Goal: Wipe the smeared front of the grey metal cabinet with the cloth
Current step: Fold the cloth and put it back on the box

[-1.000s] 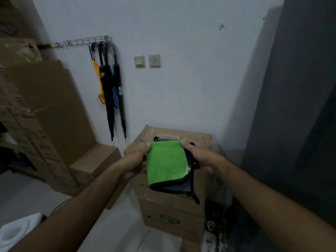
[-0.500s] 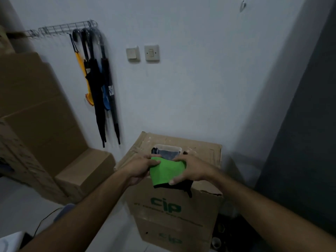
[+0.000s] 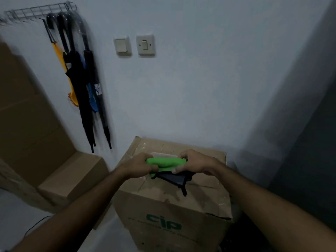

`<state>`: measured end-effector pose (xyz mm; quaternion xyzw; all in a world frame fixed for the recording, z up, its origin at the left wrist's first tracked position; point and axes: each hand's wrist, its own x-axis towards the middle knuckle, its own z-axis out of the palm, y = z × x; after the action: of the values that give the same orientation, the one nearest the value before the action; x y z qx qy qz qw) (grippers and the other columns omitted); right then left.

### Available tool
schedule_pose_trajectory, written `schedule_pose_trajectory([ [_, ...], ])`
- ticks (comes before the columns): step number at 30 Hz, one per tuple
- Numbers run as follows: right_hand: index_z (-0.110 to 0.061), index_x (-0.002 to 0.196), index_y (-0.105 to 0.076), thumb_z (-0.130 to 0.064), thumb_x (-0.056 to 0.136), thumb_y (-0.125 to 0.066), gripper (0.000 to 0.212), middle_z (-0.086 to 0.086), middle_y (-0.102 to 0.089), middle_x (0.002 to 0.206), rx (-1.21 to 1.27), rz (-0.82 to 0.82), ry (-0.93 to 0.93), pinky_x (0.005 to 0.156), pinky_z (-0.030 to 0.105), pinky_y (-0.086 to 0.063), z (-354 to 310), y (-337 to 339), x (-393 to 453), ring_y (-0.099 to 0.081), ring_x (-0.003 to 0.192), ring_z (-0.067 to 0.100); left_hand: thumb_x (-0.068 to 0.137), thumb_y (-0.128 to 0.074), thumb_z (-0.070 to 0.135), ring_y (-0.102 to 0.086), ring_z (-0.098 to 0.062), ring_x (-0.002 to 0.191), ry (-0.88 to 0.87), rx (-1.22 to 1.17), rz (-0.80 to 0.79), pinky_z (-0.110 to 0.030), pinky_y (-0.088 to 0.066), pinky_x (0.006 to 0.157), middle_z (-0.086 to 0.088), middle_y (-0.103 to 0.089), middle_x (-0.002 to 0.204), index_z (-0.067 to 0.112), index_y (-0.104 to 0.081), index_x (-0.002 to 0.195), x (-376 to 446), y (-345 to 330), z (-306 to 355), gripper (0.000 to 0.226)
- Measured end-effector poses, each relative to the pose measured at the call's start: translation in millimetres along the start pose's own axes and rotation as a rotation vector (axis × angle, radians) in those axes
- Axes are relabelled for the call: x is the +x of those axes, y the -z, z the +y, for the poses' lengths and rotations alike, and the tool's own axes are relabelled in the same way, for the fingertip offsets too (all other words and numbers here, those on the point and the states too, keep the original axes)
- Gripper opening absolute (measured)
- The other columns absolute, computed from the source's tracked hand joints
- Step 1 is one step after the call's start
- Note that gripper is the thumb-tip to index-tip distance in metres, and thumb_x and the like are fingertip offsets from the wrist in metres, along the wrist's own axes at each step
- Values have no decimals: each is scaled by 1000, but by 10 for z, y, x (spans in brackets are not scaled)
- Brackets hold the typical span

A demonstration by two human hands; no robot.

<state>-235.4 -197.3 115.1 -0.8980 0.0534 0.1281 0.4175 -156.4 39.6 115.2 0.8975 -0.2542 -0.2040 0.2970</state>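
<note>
A green cloth (image 3: 165,162) with a dark grey underside and black edging is held over a cardboard box. My left hand (image 3: 139,165) grips its left end and my right hand (image 3: 195,163) grips its right end. The cloth is folded over into a narrow green roll, and a dark corner hangs below it. The grey metal cabinet (image 3: 309,142) rises as a dark slab at the right edge of the view, away from both hands.
The cardboard box (image 3: 174,211) marked "cip" stands against the white wall below my hands. More boxes (image 3: 72,179) are stacked at the left. Several folded umbrellas (image 3: 81,84) hang from a wire rack. Two wall switches (image 3: 145,45) sit above the box.
My hands have folded the cloth from a flat green square into a narrow roll and lowered it toward the box top. The view has moved closer to the wall.
</note>
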Motion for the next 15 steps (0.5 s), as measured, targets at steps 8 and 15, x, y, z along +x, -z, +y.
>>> schedule_pose_trajectory([
  [8,-20,109,-49,-2,86,-71,37,16,-61,99,394,141,-198,47,31,-52,167,-40,708,-58,51,17,92,-77,12,-65,-3,53,139,-365,47,-20,-52,50,-9,-62,90,13,-54,114,834,45,-620,32],
  [15,-13,105,-56,-13,83,-73,27,11,-69,97,61,401,-144,63,34,-48,389,-337,1243,-65,85,27,95,-72,34,-59,-16,76,-28,42,39,-20,-38,53,-4,-61,95,18,-49,122,1537,-119,-1039,39],
])
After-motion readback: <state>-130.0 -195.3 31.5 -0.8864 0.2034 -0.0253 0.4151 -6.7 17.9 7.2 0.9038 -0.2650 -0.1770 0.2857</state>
